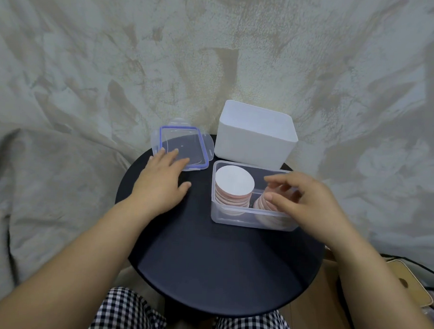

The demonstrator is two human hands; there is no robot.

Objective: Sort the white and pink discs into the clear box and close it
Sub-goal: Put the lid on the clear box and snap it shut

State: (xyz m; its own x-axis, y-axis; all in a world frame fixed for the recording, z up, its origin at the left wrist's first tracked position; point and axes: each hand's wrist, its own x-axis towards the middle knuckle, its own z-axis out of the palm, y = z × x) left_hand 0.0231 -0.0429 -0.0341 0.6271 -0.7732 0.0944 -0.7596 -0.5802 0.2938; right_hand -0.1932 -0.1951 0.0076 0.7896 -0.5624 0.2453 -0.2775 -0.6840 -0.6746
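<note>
From the head view, a round dark table (219,264) carries a clear rectangular plastic box (233,218) on its right side, lid off. Inside, a leaning stack of pink discs topped by a white disc (235,182) fills the left half, and a second stack of pink discs (261,207) sits in the right half. The right hand (306,200) hovers over that right stack with its fingers loosely curved and blurred; whether it pinches a disc cannot be told. The left hand (160,179) lies flat with its fingers spread, the fingertips resting on the near edge of a clear lid with a blue seal (179,140). An opaque white plastic bin (254,143) stands just behind the box.
</note>
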